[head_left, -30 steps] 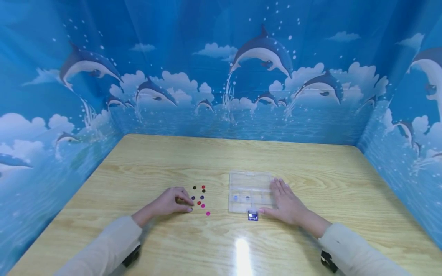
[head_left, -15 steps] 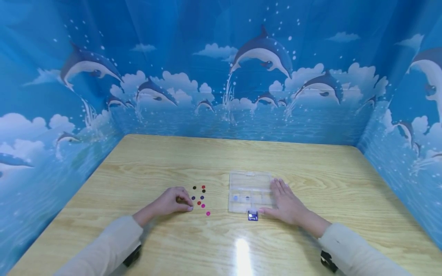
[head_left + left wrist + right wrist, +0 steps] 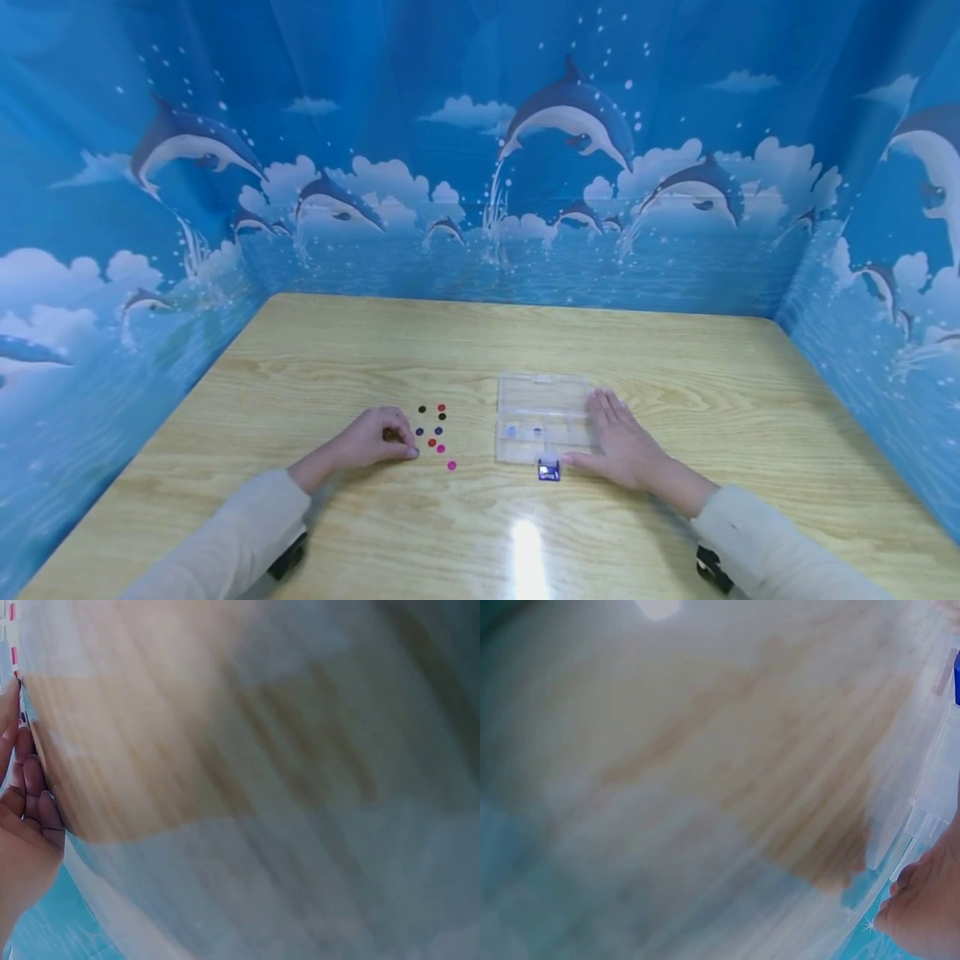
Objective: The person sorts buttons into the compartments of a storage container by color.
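Observation:
My left hand (image 3: 375, 437) is at the left of several small round pieces (image 3: 432, 442), coloured red, pink, black and dark blue. Its thumb and index finger pinch a small dark piece, mostly hidden by the fingertips; in the left wrist view the hand (image 3: 30, 802) shows at the left edge. A clear compartment box (image 3: 517, 454) lies with its lid folded back, a bluish piece and a dark piece inside. Flat fingers of my right hand (image 3: 626, 446) rest at the box's right edge. The right wrist view shows that hand (image 3: 926, 900) beside the clear plastic.
A small dark-blue square item (image 3: 549, 471) sits at the box's front edge. The wood-grain table (image 3: 360, 333) is bordered by a blue dolphin-printed curtain (image 3: 465, 250) at the back and sides.
The left thumb and index finger have closed together on the small dark piece that lay between them. My right hand and the box have stayed in place.

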Demonstrator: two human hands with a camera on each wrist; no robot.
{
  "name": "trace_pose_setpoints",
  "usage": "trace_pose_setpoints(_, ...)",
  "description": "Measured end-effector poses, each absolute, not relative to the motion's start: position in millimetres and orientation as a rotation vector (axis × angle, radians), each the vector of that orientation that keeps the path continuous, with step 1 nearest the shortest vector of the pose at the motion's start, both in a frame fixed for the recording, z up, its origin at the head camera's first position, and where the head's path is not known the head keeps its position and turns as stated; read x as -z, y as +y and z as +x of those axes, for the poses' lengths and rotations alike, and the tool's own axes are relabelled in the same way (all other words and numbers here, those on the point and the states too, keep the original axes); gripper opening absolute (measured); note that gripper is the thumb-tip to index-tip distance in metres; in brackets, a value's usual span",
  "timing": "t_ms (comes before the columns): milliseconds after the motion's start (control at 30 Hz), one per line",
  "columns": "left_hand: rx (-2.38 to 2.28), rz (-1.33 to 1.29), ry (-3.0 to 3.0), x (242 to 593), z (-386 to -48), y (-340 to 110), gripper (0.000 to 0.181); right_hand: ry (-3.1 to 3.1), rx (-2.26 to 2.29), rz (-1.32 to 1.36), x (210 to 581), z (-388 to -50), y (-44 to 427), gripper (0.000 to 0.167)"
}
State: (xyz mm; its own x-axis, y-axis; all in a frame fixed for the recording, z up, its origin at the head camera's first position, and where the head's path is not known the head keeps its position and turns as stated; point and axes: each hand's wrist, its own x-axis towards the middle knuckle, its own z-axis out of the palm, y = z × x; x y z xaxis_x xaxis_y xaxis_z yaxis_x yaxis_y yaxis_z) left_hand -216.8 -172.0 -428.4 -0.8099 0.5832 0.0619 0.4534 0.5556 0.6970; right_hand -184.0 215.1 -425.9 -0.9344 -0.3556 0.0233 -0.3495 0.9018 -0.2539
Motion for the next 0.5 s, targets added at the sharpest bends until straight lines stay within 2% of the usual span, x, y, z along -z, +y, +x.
trace_pose_setpoints(500, -1.104, 0.885, 2.636, 428.9, -217.9, -172.0, 0.006, 3.050, 0.393, -0.570, 425.3, -183.3, 214.6, 0.099)
